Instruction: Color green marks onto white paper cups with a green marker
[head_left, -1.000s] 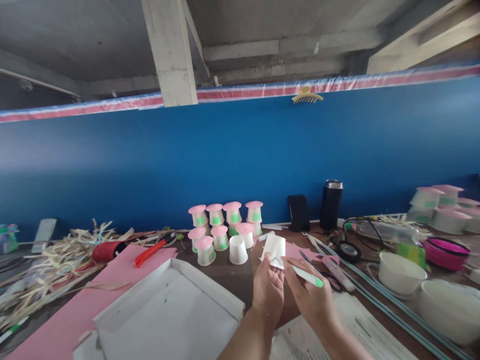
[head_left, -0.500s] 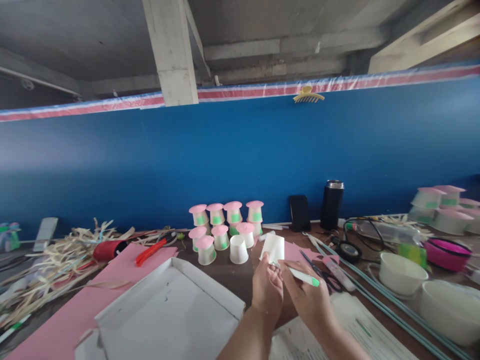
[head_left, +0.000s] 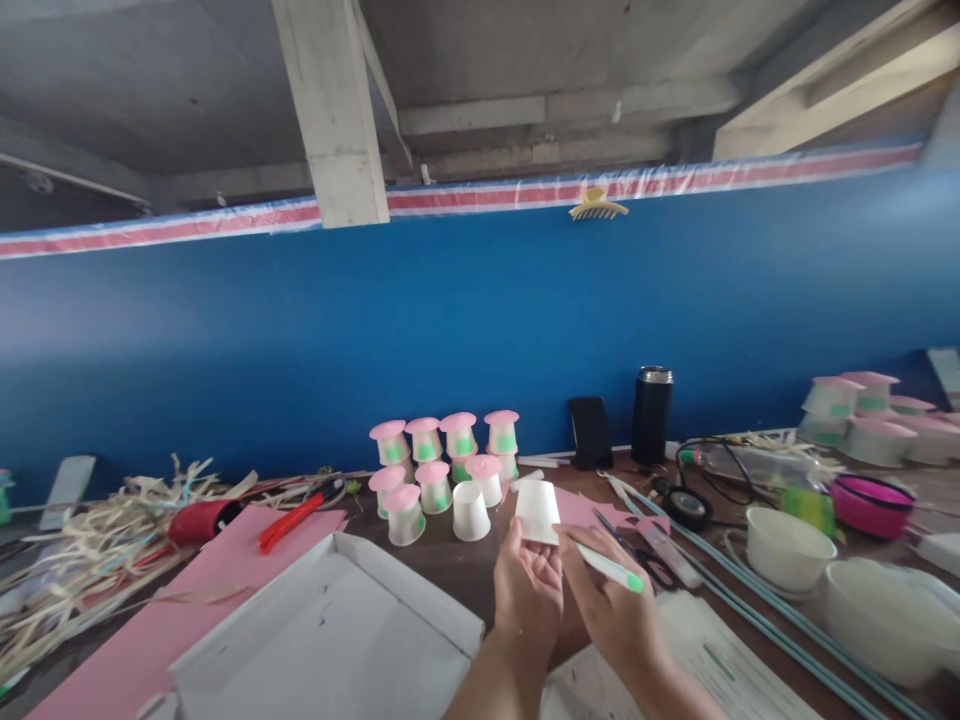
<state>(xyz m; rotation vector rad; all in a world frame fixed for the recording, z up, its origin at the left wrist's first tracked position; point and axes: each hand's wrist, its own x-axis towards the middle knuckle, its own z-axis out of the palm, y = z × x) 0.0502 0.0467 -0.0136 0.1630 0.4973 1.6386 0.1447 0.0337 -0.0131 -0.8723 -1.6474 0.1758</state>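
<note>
A small white paper cup (head_left: 538, 508) is held in my left hand (head_left: 531, 585), bottom end up, its plain side facing me. My right hand (head_left: 606, 595) grips a white marker with a green end (head_left: 611, 568); the green end points down to the right, and the writing tip is hidden by my fingers beside the cup. Just left of the held cup stands a plain white cup (head_left: 471, 511), upside down on the table. Behind and left of it are several cups with pink paper discs on top (head_left: 405, 512) and green patches, some stacked in two layers.
A white cardboard tray (head_left: 322, 640) lies front left on pink paper (head_left: 112, 660). Scissors (head_left: 652, 565), pale blue rods (head_left: 750, 590) and white bowls (head_left: 787, 545) are to the right. A black flask (head_left: 652, 418) and a phone (head_left: 589, 433) stand by the blue partition.
The held cup has straightened and now shows its side more squarely. My right hand with the marker has shifted slightly, and the whole view has swung a little to the right.
</note>
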